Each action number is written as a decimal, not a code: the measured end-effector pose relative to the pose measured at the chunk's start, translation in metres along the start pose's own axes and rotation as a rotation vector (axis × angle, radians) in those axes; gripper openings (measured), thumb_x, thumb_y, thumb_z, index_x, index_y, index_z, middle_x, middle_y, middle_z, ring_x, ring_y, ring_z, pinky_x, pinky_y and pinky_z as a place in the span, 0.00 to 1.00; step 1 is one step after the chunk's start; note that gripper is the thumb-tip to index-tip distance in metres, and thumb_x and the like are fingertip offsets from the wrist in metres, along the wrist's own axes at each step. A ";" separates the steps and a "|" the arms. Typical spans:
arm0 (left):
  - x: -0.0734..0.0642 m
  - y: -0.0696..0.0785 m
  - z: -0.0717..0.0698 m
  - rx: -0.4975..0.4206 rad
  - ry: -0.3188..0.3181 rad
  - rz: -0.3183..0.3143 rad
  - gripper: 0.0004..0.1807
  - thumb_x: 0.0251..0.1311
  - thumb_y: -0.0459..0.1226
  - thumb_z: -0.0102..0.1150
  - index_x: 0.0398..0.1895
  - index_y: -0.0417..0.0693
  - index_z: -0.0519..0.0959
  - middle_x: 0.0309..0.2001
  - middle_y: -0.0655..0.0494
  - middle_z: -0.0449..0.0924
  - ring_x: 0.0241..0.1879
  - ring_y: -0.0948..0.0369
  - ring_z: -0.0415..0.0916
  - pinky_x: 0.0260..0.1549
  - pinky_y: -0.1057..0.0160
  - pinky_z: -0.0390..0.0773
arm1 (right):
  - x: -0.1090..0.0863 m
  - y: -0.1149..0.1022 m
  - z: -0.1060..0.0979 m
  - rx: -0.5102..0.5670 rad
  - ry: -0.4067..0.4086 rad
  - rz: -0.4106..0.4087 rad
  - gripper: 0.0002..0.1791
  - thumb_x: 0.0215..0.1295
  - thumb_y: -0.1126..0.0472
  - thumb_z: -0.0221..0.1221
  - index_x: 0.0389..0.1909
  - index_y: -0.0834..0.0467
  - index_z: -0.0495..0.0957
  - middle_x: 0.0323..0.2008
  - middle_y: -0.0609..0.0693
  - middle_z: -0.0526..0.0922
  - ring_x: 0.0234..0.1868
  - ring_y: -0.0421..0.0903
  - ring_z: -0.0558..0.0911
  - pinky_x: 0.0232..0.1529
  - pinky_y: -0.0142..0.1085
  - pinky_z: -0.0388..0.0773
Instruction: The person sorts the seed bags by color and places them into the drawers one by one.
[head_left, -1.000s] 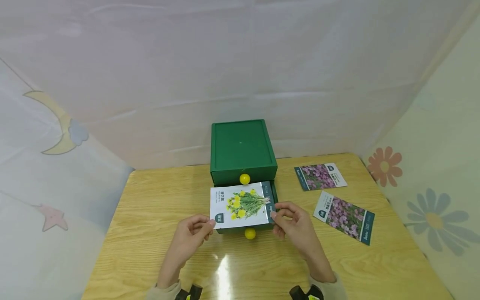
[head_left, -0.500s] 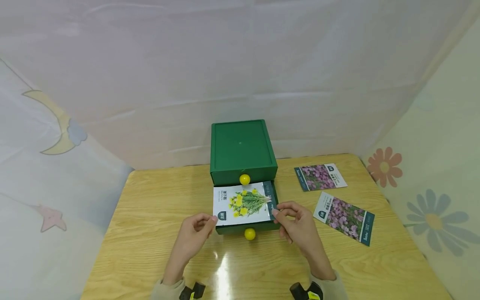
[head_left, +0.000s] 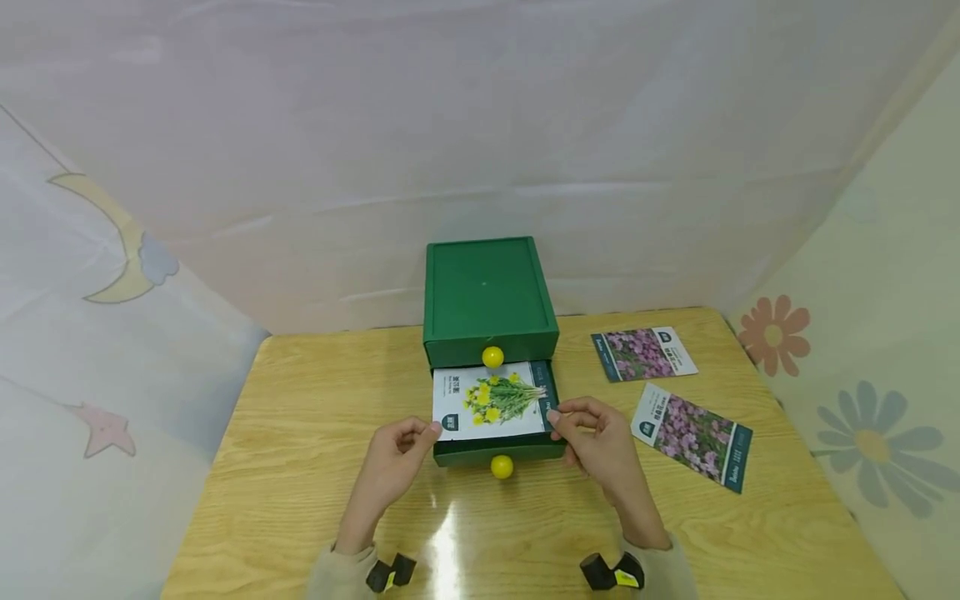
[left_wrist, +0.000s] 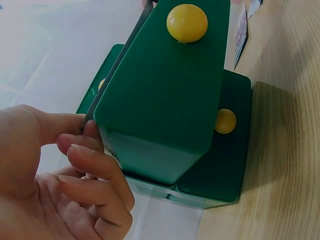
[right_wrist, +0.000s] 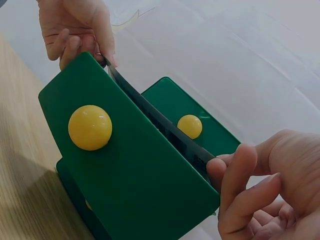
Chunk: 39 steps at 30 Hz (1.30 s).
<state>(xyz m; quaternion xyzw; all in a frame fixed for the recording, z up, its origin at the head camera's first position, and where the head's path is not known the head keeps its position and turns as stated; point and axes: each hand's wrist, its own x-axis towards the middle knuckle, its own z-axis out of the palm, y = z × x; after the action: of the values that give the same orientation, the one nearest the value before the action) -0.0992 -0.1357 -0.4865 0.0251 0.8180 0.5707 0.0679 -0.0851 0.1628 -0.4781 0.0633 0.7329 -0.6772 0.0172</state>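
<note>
A white seed packet printed with yellow dandelions lies across the top of a pulled-out green drawer. My left hand pinches its near left corner between thumb and fingers. At the near right corner my right hand pinches the packet's dark end. In the right wrist view the packet's dark edge bows slightly behind the drawer front. A yellow round knob sits on that front. The drawer's inside is mostly hidden under the packet.
The green cabinet stands at the back of the wooden table; its upper drawer is pushed in. A lower drawer's knob shows beneath the open one. Two pink-flower seed packets lie to the right.
Both hands have carried the dandelion packet slightly away from me and to the right, further into the drawer's outline. More of the drawer's front edge shows now.
</note>
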 end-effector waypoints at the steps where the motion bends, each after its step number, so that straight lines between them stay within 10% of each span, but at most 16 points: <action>1: 0.000 0.000 0.000 -0.004 -0.003 0.010 0.15 0.66 0.48 0.59 0.27 0.49 0.82 0.18 0.55 0.71 0.17 0.62 0.62 0.18 0.67 0.63 | 0.001 0.000 0.000 -0.001 0.001 -0.001 0.18 0.62 0.52 0.66 0.45 0.60 0.78 0.29 0.63 0.83 0.11 0.49 0.73 0.08 0.31 0.61; 39: 0.018 -0.005 0.004 0.074 0.035 0.101 0.27 0.67 0.54 0.55 0.14 0.49 0.69 0.12 0.61 0.56 0.14 0.65 0.56 0.14 0.69 0.57 | 0.017 0.013 0.003 -0.060 0.036 0.016 0.28 0.60 0.45 0.66 0.33 0.71 0.77 0.15 0.66 0.71 0.07 0.42 0.61 0.08 0.30 0.57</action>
<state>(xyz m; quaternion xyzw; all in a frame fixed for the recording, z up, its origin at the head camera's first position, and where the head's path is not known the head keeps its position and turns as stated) -0.1161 -0.1319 -0.4937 0.0587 0.8373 0.5430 0.0239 -0.1010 0.1622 -0.4936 0.0809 0.7525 -0.6535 0.0112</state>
